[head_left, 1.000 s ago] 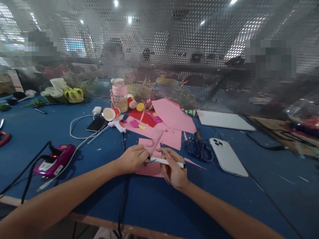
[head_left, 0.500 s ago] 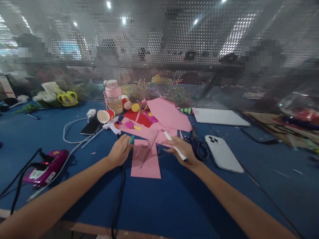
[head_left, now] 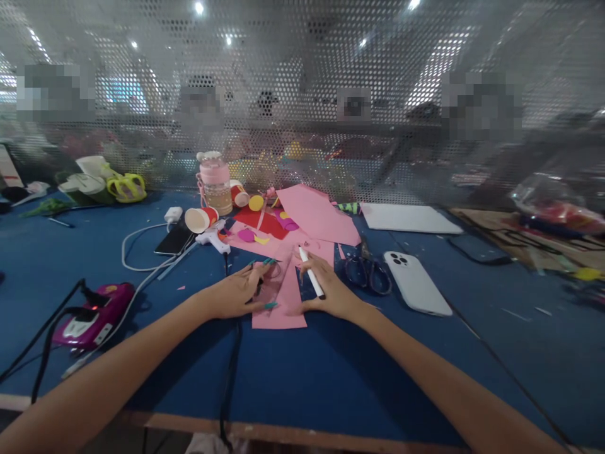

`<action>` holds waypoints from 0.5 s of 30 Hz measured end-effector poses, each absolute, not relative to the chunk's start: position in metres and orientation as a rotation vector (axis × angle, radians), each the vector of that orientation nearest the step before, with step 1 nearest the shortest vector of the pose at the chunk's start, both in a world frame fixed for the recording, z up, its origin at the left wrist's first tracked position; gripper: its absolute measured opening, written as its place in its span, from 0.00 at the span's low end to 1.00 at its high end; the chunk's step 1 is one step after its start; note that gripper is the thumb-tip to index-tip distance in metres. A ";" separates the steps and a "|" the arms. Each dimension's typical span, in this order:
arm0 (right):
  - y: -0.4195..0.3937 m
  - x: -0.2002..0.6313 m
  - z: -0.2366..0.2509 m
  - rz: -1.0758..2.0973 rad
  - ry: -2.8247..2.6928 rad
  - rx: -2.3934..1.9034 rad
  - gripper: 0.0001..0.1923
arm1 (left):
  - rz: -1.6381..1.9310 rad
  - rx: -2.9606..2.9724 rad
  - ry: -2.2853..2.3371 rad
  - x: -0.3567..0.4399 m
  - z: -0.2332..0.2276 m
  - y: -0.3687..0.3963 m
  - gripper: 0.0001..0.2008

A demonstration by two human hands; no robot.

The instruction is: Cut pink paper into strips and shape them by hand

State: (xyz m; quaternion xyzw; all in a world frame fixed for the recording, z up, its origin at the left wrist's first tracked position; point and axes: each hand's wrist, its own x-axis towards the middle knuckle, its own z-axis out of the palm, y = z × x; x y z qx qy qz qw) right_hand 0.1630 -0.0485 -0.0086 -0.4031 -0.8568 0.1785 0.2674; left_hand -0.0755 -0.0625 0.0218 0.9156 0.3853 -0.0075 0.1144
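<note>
Left hand (head_left: pixel 239 291) open, fingers and thumb spread, I touch the small pink sheet (head_left: pixel 281 320). In my right hand (head_left: pixel 333 291) I grip a slim white marker (head_left: pixel 312 274) with a dark end, slanting by the sheet's right edge, my thumb stretched toward the paper. A glossy, see-through-looking piece (head_left: pixel 275 284) lies on the sheet, partly hidden. Right of the sheet sit dark-handled scissors (head_left: pixel 366 272), then a smooth white phone (head_left: pixel 420 287) with round lenses. Beyond the sheet, leftward, lies a red-and-white cup (head_left: pixel 202 219); any print on it is too blurred to read.
</note>
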 end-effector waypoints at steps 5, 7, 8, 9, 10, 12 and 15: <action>-0.049 0.152 -0.012 0.504 -2.217 -1.154 0.29 | -0.010 2.751 1.154 -0.083 0.026 -0.062 0.39; -0.049 0.150 -0.014 0.476 -2.227 -1.129 0.28 | -0.006 2.746 1.153 -0.085 0.027 -0.062 0.39; -0.049 0.149 -0.014 0.454 -2.238 -1.103 0.27 | -0.009 2.744 1.148 -0.085 0.027 -0.062 0.40; -0.049 0.150 -0.014 0.428 -2.244 -1.068 0.26 | -0.008 2.744 1.141 -0.085 0.026 -0.063 0.42; -0.050 0.150 -0.014 0.398 -2.242 -1.025 0.24 | -0.002 2.745 1.129 -0.083 0.026 -0.064 0.44; -0.050 0.153 -0.012 0.319 -2.214 -0.932 0.17 | 0.027 2.752 1.086 -0.078 0.024 -0.071 0.49; -0.050 0.156 -0.011 0.164 -2.132 -0.859 0.08 | 0.038 2.777 0.965 -0.067 0.022 -0.084 0.45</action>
